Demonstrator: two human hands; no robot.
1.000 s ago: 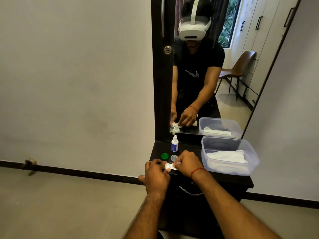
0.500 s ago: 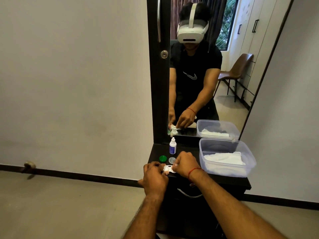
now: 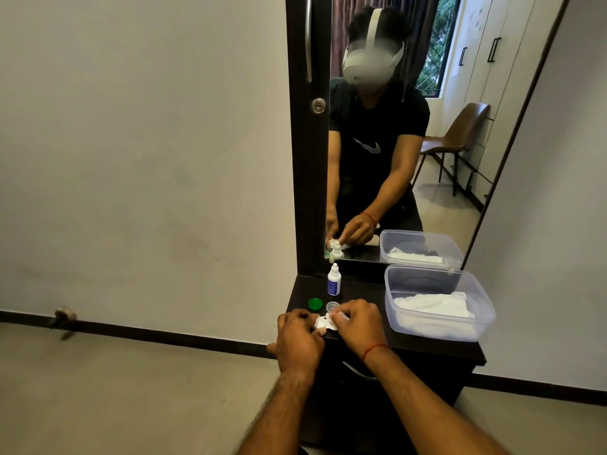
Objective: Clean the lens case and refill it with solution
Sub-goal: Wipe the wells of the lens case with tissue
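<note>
Surface: dark dresser top [image 3: 361, 290] under a tall mirror [image 3: 410, 142], pale wall to my left, floor below.
Lens case: the white lens case [image 3: 323, 323] sits between my two hands, right at the front edge of the top, with what looks like white tissue against it.
Left hand: my left hand [image 3: 299, 336] is curled closed, pinching the case's left end.
Right hand: my right hand [image 3: 356, 320] is closed on the case's right side, fingertips pressing down into it; what exactly they pinch I cannot tell.
Caps: green cap [image 3: 315, 303] and clear cap [image 3: 332, 305] lie off the case, just behind my hands.
Solution: small white bottle [image 3: 334, 284] stands upright behind the caps, capped.
Handling: I judge the case light, stiff plastic and slippery if wet; best held by the bridge or outer rims, not the wells.
Edges: the case is close to the drop; a slip could send it to the floor.
Room: clear tub [image 3: 489, 310] holding white cloth fills the right side; free space is behind and left of the caps.
</note>
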